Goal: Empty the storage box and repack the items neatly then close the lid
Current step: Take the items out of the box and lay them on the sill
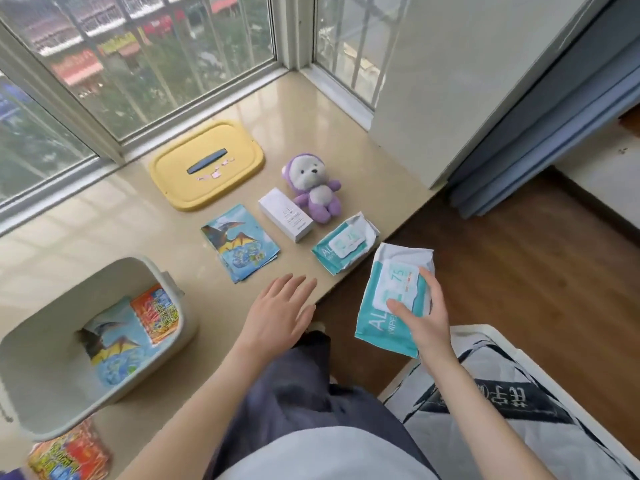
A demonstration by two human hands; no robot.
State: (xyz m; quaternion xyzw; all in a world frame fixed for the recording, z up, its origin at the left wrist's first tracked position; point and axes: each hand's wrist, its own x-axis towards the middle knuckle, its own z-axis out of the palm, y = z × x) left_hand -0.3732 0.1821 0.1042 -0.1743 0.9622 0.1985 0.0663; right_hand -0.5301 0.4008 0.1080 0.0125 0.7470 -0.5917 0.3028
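The grey storage box [166,368] stands open at the lower left of the stone sill, with a blue dinosaur packet [110,344] and an orange packet [157,313] inside. Its yellow lid [180,188] lies flat near the window. Laid out on the sill are another blue dinosaur packet [240,242], a white carton [285,214], a purple plush bear [317,187] and a teal wipes pack [346,242]. My right hand [426,313] grips a second teal wipes pack [381,306] just off the sill's edge. My left hand [277,315] hovers open above the sill.
An orange packet [69,455] lies in front of the box at the bottom left. Window frames [114,147] run behind the sill. A white tray holding a printed bag [519,403] sits at the lower right, above the wooden floor [519,271].
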